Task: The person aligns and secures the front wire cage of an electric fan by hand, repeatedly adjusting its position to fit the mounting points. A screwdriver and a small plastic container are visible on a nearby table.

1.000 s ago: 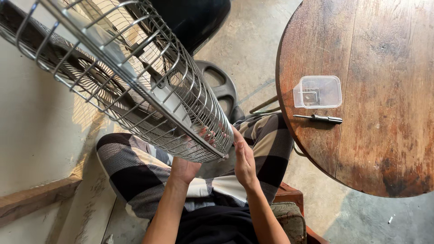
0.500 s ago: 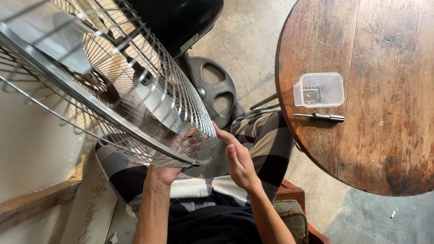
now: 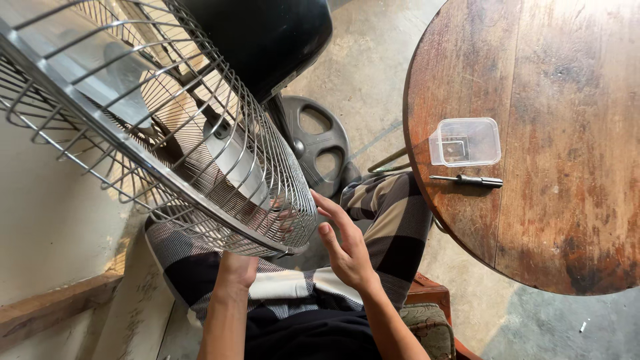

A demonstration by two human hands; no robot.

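A metal fan with a round wire cage [image 3: 167, 140] and grey blades fills the upper left, with its black motor housing [image 3: 267, 33] behind it. My left hand [image 3: 239, 265] reaches up under the cage's lower rim, and its fingers show through the wires, gripping the cage from inside. My right hand [image 3: 343, 247] is open beside the rim's right side, fingers spread, just off the wires. I sit with black-and-white checked trousers [image 3: 393, 213] under the fan.
A round worn wooden table [image 3: 547, 100] stands on the right. On it lie a small clear plastic box [image 3: 467, 141] and a black-handled screwdriver [image 3: 470, 180]. The fan's round black base [image 3: 320, 143] rests on the concrete floor. A pale wall runs along the left.
The fan cage has swung, so its face shows more. My right hand has come off the rim and opened. My left hand has slid further under the cage.
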